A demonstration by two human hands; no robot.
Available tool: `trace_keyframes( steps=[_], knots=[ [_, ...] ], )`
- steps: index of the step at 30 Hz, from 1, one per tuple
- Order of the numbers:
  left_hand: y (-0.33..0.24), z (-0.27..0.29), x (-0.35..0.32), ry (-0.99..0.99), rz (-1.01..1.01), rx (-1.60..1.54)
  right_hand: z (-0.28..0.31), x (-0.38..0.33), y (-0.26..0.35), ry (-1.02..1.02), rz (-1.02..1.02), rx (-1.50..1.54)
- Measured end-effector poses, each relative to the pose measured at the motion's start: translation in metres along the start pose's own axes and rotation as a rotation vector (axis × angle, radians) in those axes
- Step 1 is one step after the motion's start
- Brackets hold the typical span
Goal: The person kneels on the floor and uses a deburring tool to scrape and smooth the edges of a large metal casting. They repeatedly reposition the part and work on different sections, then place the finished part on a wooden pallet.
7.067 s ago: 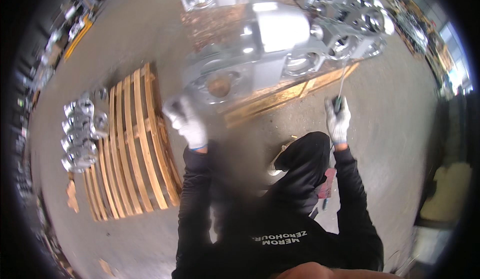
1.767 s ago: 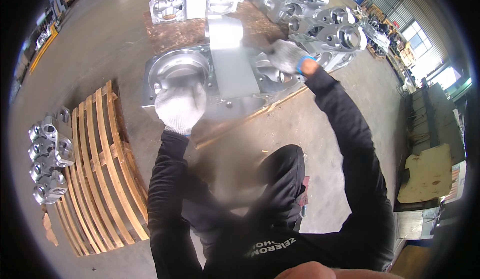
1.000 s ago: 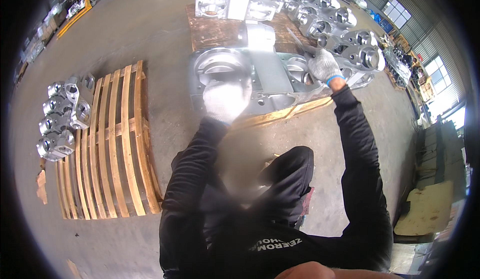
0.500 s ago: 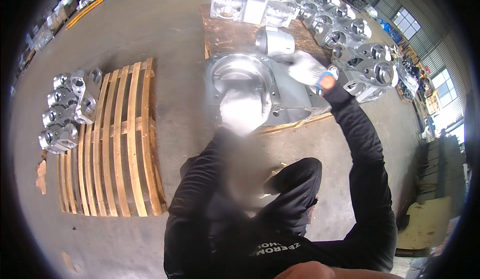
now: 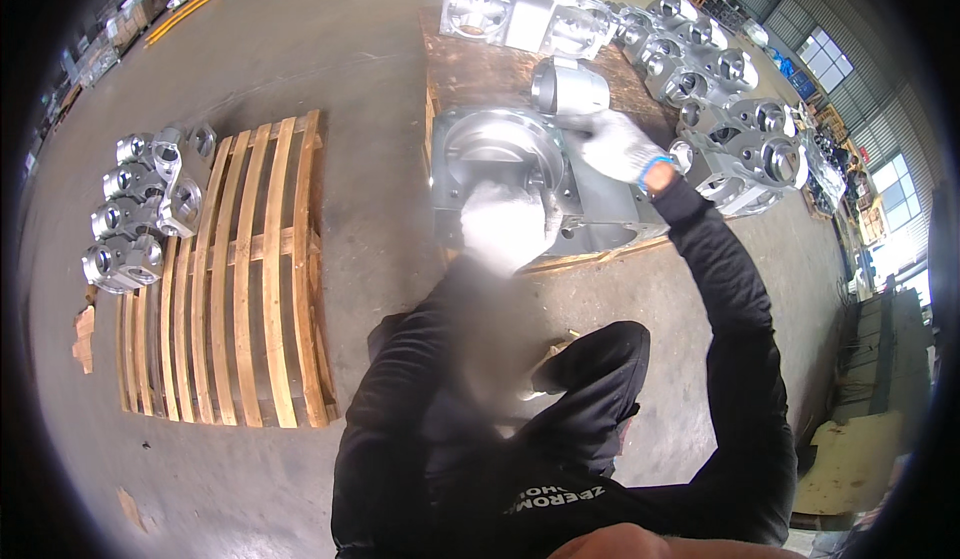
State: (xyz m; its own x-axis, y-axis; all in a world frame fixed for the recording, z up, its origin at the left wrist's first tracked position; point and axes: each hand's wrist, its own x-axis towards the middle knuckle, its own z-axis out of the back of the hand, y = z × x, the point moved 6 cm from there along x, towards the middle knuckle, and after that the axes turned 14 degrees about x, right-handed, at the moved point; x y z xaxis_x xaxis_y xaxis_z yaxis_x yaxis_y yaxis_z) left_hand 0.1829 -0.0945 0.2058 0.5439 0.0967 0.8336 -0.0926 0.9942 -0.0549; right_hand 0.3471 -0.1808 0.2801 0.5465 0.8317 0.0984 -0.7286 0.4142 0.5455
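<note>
A large silver-grey metal casting with a wide round bore lies before me on a wooden pallet. My left hand, in a white glove, is at the near edge of that bore; glare washes out its fingers, and I cannot tell whether they grip anything. My right hand, in a white glove with a blue cuff, reaches over the casting's right part. Its fingers point left, slightly blurred and stretched out, with nothing visible in them. Just beyond them is a cylindrical metal part.
A larger casting stands on the brown board at the back. Several metal housings crowd the right side. On the left, a slatted wooden pallet lies beside several smaller castings. A yellow pallet truck is far left.
The whole scene has shifted slightly right in the view. My right hand has come a little closer to the bore. My left hand stays at the bore's near edge.
</note>
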Motion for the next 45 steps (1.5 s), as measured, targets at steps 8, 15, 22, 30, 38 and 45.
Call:
trace_keyframes(
  steps=[8, 15, 22, 30, 38, 45],
  knots=[
    [0.004, -0.027, -0.011, 0.231, -0.076, -0.216, -0.038, 0.047, 0.076, 0.158, 0.278, -0.054],
    [0.002, -0.008, -0.005, 0.103, -0.016, -0.091, -0.032, 0.059, 0.037, 0.134, 0.331, 0.197],
    [0.003, -0.005, -0.002, 0.121, -0.054, -0.08, -0.019, 0.077, 0.07, 0.33, -0.072, -0.18],
    [0.004, -0.006, -0.001, 0.117, -0.034, -0.099, -0.037, 0.078, 0.093, 0.247, 0.21, -0.114],
    [0.003, 0.01, 0.011, 0.078, -0.022, -0.087, -0.055, 0.094, 0.093, 0.255, 0.108, -0.217],
    [0.002, 0.005, 0.01, 0.18, 0.034, -0.032, -0.062, 0.104, 0.093, 0.33, 0.324, -0.108]
  ],
)
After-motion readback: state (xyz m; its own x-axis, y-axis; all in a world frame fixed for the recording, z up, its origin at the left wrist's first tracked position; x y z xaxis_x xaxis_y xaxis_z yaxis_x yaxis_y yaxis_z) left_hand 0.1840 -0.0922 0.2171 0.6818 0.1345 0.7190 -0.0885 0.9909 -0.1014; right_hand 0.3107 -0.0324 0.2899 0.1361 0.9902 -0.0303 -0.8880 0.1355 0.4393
